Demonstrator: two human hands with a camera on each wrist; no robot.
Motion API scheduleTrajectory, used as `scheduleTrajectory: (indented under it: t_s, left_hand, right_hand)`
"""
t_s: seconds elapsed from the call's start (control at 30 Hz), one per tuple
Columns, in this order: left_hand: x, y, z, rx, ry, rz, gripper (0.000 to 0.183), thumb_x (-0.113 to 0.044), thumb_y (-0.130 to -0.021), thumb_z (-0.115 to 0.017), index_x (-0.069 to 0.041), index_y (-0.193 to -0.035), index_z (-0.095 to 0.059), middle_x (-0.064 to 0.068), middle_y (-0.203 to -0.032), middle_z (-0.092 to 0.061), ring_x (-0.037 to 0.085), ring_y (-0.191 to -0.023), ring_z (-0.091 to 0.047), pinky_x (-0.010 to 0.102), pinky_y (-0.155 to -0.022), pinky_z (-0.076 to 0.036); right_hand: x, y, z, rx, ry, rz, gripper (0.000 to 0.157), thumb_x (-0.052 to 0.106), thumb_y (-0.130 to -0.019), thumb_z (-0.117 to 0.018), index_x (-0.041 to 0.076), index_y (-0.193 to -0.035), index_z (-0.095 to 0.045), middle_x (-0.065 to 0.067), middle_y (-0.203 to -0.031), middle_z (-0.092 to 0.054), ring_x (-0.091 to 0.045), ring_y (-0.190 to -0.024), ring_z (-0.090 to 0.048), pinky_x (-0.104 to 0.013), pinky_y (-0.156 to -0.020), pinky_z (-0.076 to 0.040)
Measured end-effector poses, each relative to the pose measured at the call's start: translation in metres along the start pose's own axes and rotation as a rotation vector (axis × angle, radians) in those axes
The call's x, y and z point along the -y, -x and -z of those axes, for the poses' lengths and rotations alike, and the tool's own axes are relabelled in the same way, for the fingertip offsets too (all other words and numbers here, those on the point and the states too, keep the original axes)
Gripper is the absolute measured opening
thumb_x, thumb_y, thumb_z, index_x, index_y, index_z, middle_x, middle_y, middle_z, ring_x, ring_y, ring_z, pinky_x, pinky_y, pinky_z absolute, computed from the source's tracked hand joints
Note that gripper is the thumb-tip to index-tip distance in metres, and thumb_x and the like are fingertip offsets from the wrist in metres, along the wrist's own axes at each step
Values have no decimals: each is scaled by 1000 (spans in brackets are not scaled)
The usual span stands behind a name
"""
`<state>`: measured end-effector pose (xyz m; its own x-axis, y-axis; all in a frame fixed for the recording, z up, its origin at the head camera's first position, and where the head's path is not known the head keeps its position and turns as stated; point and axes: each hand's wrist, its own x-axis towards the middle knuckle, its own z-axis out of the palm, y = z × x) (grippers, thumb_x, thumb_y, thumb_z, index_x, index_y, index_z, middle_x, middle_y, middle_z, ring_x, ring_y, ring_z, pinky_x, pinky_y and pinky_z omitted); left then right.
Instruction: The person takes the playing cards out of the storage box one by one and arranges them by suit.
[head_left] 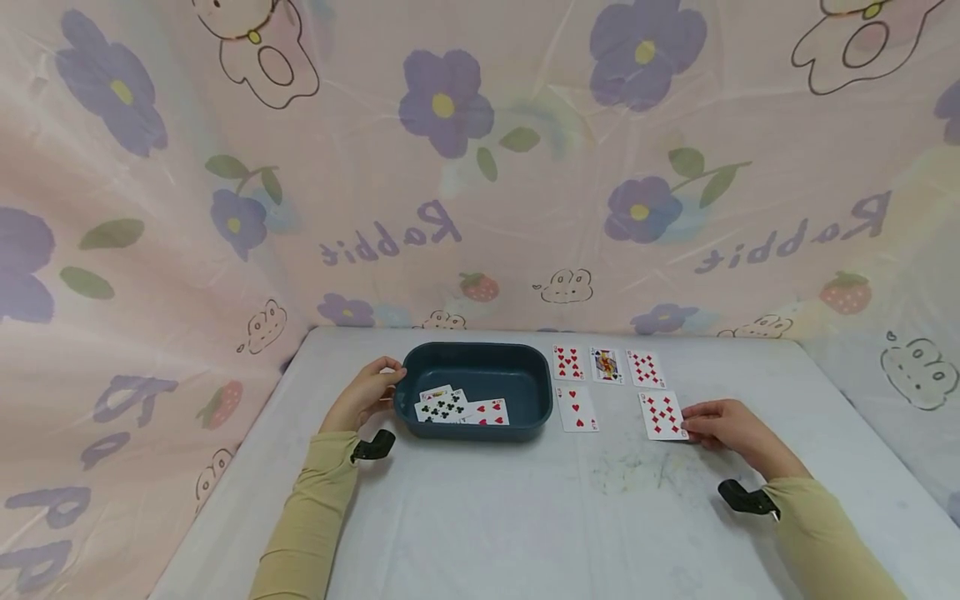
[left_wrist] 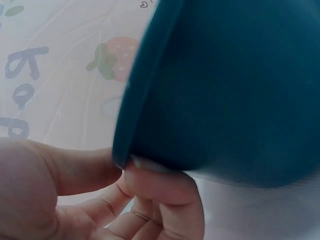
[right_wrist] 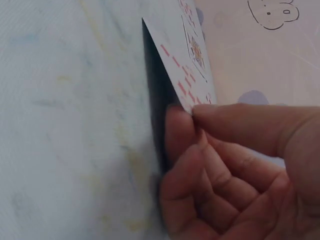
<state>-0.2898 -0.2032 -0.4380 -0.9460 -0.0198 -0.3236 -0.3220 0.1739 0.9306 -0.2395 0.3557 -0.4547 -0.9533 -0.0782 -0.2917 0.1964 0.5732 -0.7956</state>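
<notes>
The right hand (head_left: 718,425) is pinching a card (head_left: 662,416), which is slanting up from the table (head_left: 487,517) just left of those fingers, long axis pointing away from the person. Farther left, the left hand (head_left: 365,393) is gripping the tray's (head_left: 471,432) left rim.

Long khaki sleeves (head_left: 303,525) end just behind both bare hands (head_left: 363,395). A curved black wrist camera (head_left: 373,447) juts from each cuff (head_left: 337,443).

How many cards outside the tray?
5. Back row, left to right: heart card, face card, diamond card. In front: second heart card, and second diamond card pinched by the right hand. Any underneath would be hidden.
</notes>
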Motion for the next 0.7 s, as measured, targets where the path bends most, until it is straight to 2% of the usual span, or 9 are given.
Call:
scheduleTrajectory:
  t_s: [0.27, 0.7]
  left_hand:
    - [0, 0, -1, 5, 2, -3, 14, -19, -99, -54, -9, -109, -49, 11, -95, -49, 17, -71, -51, 26, -59, -45]
    - [-1, 2, 0, 5, 10, -2, 14, -19, -99, -54, -9, -108, -50, 10, -92, -49, 16, -68, -50, 26, -59, -46]
  right_hand:
    - [2, -1, 0, -16, 24, -61, 37, 13, -91, -64, -12, -117, -56, -1, -76, -65, -14, -67, -57, -28, -57, -46]
    - [5, 0, 0, -16, 45, -68, 34, 12, -90, -65, -11, -115, -58, -2, -75, -63, -15, -66, -56, -29, -57, -47]
